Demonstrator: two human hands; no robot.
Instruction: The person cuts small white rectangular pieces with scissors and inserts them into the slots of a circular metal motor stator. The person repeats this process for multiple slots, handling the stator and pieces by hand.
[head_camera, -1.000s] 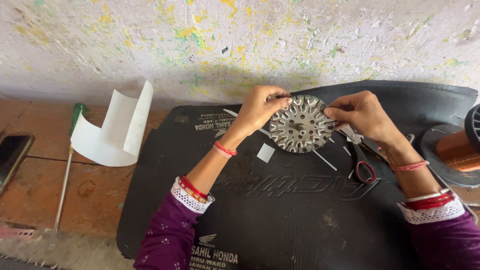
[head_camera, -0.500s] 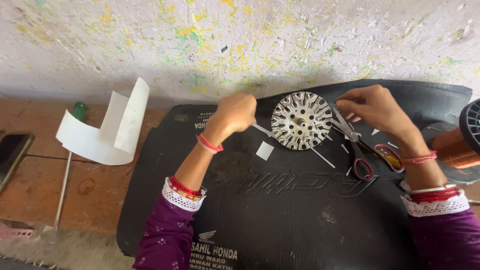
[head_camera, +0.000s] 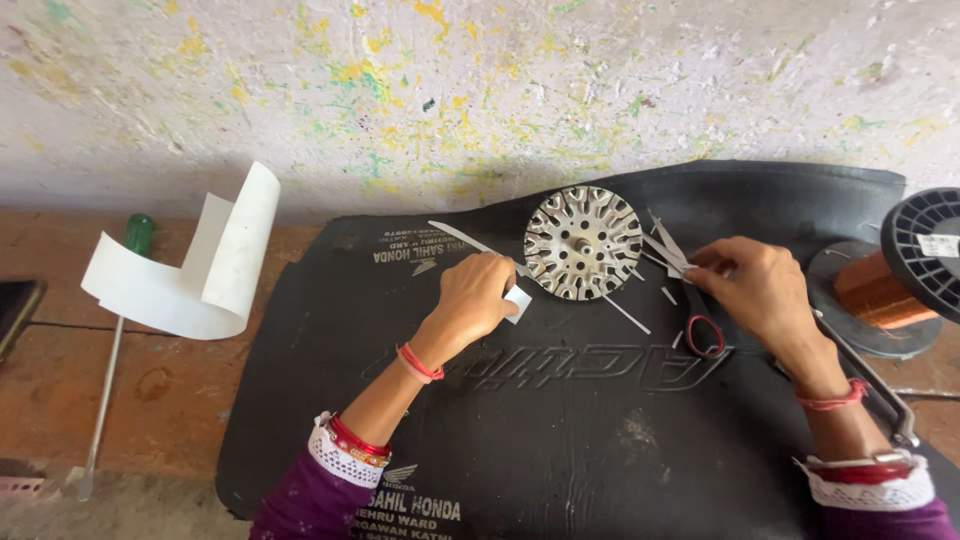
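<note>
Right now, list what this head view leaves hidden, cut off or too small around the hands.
1. Left hand: its fingertips curl under, so whether they grip the small white paper piece is unclear.
2. Right hand: its fingers cover the ends of the thin white strips.
3. Copper wire spool: cut off by the right edge.
4. Scissors: blades partly under the right hand.
5. Dark flat object: cut off by the left edge.

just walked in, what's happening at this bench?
A person sits at a black rubber mat with a round slotted metal core lying flat on it. The left hand rests on a small white paper piece just left of the core. The right hand pinches thin white paper strips at the core's right edge, above red-handled scissors. A copper wire spool sits far right; a curled white sheet and green-handled screwdriver lie left.
</note>
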